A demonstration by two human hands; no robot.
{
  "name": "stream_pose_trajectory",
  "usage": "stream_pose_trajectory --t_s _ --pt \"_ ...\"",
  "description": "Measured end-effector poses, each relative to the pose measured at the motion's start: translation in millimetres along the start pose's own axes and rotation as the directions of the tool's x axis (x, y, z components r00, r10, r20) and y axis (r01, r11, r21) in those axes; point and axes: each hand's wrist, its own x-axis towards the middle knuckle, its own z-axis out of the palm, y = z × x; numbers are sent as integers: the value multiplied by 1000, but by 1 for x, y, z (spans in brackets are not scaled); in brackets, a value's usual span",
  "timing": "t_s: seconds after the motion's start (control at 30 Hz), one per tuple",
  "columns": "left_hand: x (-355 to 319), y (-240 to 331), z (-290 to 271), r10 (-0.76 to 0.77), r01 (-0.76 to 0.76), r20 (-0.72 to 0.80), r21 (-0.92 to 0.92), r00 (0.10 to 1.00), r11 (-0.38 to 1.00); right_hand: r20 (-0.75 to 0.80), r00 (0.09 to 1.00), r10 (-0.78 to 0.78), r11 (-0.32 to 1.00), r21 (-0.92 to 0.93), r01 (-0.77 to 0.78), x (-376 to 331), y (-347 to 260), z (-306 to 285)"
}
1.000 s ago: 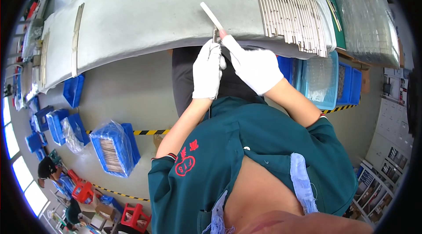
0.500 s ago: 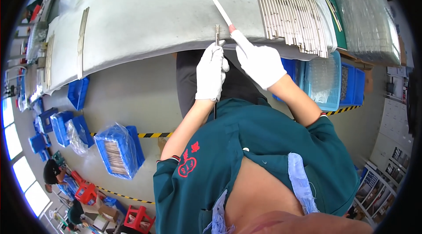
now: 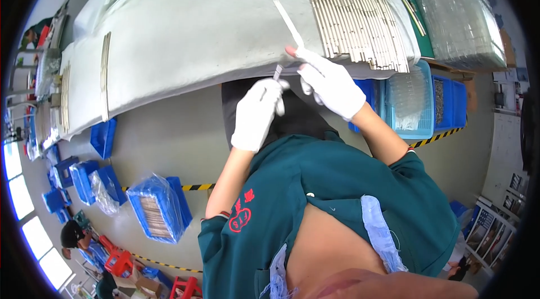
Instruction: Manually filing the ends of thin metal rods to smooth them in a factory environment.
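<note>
My left hand (image 3: 257, 113), in a white glove, is closed round a slim metal rod. The tip of the rod (image 3: 278, 72) sticks up past the fingers, blurred, and the glove hides most of the rest. To its right my right hand (image 3: 333, 86), also gloved but with a bare fingertip showing, is closed on a narrow white strip (image 3: 288, 22). That strip reaches up over the table's near edge and bends slightly near the fingers. The bare fingertip sits just above the rod's tip; whether they touch I cannot tell.
The cloth-covered table (image 3: 214, 23) bears a row of metal rods (image 3: 354, 18) at right and a few rods (image 3: 105, 77) at left. A plastic-wrapped stack (image 3: 455, 15) stands far right. Blue crates (image 3: 154, 209) stand on the floor; a light blue basket (image 3: 413, 125) sits under the table.
My left hand has moved down and left, tilting the rod. My right hand has dropped slightly, its fingers curling toward the rod's tip. The view has shifted a little.
</note>
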Motion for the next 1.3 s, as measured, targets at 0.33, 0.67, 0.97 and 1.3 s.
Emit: stream_pose_trajectory --t_s 0.33,0.67,0.97,1.3 --pt "-10 44 -13 405 -549 403 753 821 363 280 960 17 996 -88 8 -26 -20 -20" --pt "62 23 -163 734 136 -116 990 669 32 -626 522 -580 805 -538 249 -22 4 -97" --pt "74 -7 -311 445 583 -596 791 668 184 -572 549 -609 634 -767 -96 -25 45 -132" --pt "98 7 -298 629 533 -398 845 668 -32 -549 707 -446 543 -794 -275 -43 47 -147"
